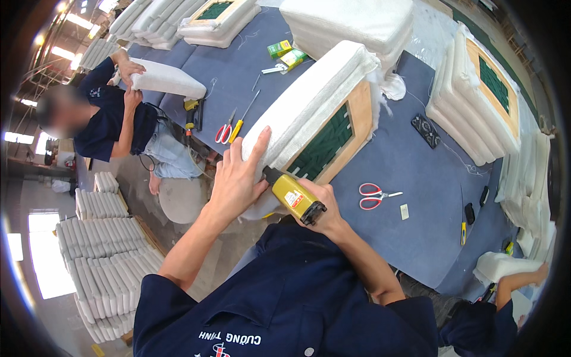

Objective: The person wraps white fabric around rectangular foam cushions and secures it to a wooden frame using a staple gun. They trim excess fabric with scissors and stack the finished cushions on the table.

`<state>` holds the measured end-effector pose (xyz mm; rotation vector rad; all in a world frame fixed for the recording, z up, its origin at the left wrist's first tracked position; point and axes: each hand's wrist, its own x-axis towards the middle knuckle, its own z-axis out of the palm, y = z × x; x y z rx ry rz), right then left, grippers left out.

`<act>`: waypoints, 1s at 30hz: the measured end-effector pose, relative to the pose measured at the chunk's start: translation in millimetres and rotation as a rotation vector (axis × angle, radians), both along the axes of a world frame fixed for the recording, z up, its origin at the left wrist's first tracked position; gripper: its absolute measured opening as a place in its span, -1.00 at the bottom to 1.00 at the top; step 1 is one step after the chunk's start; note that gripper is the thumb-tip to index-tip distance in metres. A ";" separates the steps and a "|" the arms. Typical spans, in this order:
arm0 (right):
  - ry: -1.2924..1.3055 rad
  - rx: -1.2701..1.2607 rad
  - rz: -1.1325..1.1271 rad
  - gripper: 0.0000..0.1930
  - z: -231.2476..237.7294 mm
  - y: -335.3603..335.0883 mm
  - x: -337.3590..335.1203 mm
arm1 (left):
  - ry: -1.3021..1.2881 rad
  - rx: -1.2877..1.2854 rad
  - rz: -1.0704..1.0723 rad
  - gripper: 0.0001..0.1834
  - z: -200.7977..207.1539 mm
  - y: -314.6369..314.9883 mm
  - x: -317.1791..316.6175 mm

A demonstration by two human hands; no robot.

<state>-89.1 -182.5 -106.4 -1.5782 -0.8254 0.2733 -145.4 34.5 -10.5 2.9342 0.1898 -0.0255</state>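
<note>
A white fabric-covered cushion (pixel 312 98) stands on edge in front of me, its wooden frame and dark green webbing facing right. My left hand (pixel 235 181) lies against its near end with fingers spread over the fabric, thumb beside the gun's nose. In my right hand (pixel 324 205) is a yellow-and-black staple gun (pixel 291 193), its nose touching the cushion's near lower edge. The gun's body partly hides my right fingers. Red-handled scissors (pixel 372 195) and a small pale card (pixel 404 212) lie on the blue-grey table (pixel 380 250) to the right.
Left of the cushion lie a yellow-handled screwdriver (pixel 237 128) and more scissors (pixel 225 132). Behind it are green-yellow boxes (pixel 291 58) and a large white cushion (pixel 351 24). Stacked cushions (pixel 476 98) and a dark phone (pixel 425 130) are rightward. Co-workers (pixel 110 113) handle cushions on both sides.
</note>
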 end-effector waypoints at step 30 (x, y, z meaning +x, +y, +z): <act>0.028 -0.034 -0.034 -0.64 1.9 -3.7 -31.8 | 0.090 -0.040 -0.022 0.17 8.9 0.8 -28.8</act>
